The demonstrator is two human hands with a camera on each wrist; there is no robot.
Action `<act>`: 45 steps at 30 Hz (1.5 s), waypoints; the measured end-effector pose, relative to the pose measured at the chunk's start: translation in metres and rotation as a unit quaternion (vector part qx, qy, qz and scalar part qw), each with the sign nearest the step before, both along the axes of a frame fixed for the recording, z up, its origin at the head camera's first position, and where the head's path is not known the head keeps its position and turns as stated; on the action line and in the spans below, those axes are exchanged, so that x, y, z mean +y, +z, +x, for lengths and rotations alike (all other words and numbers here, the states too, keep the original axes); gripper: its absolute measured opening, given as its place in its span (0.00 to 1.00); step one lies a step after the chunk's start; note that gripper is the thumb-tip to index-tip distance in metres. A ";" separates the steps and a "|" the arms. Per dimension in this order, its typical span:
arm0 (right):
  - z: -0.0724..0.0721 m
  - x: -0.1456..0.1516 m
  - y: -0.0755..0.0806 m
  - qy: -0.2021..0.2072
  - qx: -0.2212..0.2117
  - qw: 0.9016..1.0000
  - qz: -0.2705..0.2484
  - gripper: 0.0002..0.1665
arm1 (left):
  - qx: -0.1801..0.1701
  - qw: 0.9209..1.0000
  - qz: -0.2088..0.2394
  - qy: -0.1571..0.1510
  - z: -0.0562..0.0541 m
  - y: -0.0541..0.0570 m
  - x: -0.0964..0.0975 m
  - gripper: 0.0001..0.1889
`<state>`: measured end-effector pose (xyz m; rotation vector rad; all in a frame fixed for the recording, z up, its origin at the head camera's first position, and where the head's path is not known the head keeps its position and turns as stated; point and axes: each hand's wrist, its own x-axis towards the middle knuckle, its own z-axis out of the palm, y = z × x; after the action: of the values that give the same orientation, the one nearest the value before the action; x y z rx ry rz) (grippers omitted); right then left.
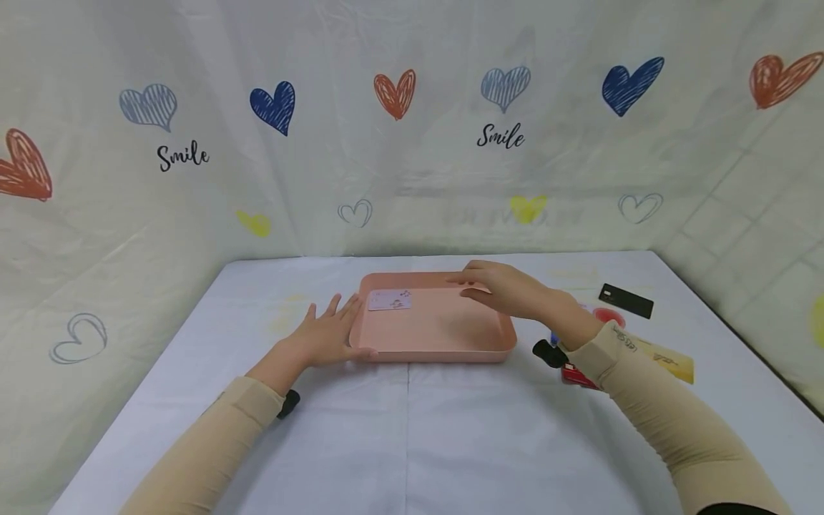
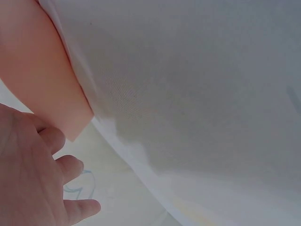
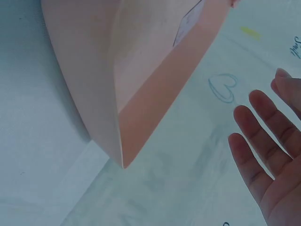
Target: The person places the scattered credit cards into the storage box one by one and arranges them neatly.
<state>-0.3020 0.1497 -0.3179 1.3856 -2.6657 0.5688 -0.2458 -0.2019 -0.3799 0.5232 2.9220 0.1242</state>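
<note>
Pink rect. shallow tray w/ rounded corners, prob. plastic (image 1: 444, 330), sits on the white cloth-covered bench (image 1: 463, 436), approx. centred ahead of the person. Pale lilac rect. card w/ small printed figures (image 1: 389, 300) lies flat inside, at tray's L end, toward the far wall. L hand (image 1: 328, 336) is at tray's L end: fingers spread apart, thumb along the near L corner, touching the tray, no grip around it. R hand (image 1: 505, 287) is over tray's R portion, by the far rim; thumb and fingers apart, nothing held; contact w/ rim cannot be confirmed. Status (judged from layout): 1 card in tray; the others lie outside, on the bench to the R. These incl. a black rect. card (image 1: 626, 300), farthest out; a gold rect. card (image 1: 676, 365); a red rect. card (image 1: 579, 378), partly under the R forearm in view; and a card w/ red round print (image 1: 608, 316), mostly hidden, so exact qty. n/a. Behind bench: off-white backdrop sheet w/ printed hearts (image 1: 444, 164).
</note>
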 end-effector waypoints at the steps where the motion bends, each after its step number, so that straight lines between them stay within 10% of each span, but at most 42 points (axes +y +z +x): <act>1: 0.001 0.003 0.000 -0.004 -0.002 1.000 0.001 0.23 | 0.001 1.000 0.002 -0.001 0.000 0.001 0.000 0.59; 14: 0.010 0.045 -0.004 -0.073 0.019 0.997 -0.010 0.20 | 0.003 1.000 0.013 -0.004 -0.003 0.002 0.001 0.60; 45: 0.023 0.139 -0.026 -0.159 -0.128 0.979 0.019 0.20 | -0.008 1.000 0.007 0.000 0.003 0.005 0.002 0.59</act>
<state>-0.2790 0.2883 -0.3442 0.9124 -3.0296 0.7038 -0.2429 -0.1996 -0.3749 0.5207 2.9076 0.1483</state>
